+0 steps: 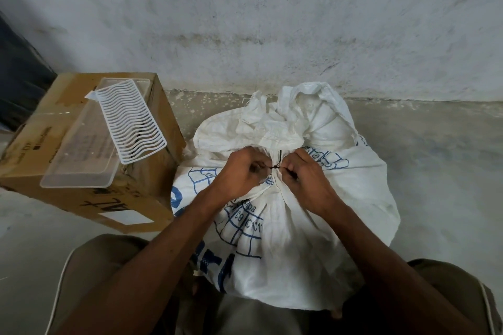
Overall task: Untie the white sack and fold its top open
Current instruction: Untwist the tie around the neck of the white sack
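Cardboard box (81,171) at the left carries a clear plastic tray (81,163) and white rack (130,122). At frame centre the left hand (239,174) and right hand (307,177) each pinch the dark tie (275,167) cinching the white sack (326,198), whose crumpled top stands just above.

We have a single head-worn view, wide-angle, looking forward and steeply down from close above. Our two forearms enter from the bottom edge, and the white sack (285,198) fills the centre. The concrete floor (441,166) spreads beneath, and its far edge meets the wall (245,13) across the upper half.
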Motion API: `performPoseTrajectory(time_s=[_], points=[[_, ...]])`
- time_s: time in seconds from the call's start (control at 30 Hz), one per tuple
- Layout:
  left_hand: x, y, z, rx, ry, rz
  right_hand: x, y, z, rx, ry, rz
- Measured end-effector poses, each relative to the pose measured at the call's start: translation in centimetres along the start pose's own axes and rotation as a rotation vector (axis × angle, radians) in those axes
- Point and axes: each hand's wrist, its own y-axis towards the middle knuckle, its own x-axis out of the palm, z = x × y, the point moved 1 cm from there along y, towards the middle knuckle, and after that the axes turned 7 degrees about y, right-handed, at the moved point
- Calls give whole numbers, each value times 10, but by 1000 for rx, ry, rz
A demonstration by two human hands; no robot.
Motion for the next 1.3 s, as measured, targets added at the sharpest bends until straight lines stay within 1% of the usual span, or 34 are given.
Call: performPoseTrajectory(time_s=[0.1,0.23,0.33,0.4,0.57,0.67,0.77,0.83,1.0,1.1,1.2,1.3], points=[[5,0,-1,14,35,4,3,0,2,16,23,14],[12,6,-2,71,147,7,6,2,7,33,60,29],[19,11,-7,61,213,-41,9,3,10,55,98,36],[19,13,-5,42,216,-44,9,4,11,75,121,44],[21,14,1,28,193,-7,5,5,9,120,200,65],[22,11,2,25,243,73,2,5,8,149,238,94],[19,8,2,82,277,126,0,5,8,189,281,108],[18,7,0,128,310,116,1,4,8,195,292,99],[21,6,-3,176,333,126,0,3,9,201,310,71],[21,7,0,119,264,169,0,5,9,203,323,82],[23,8,1,37,170,160,0,6,9,205,324,100],[25,9,2,38,208,156,1,6,11,216,310,100]])
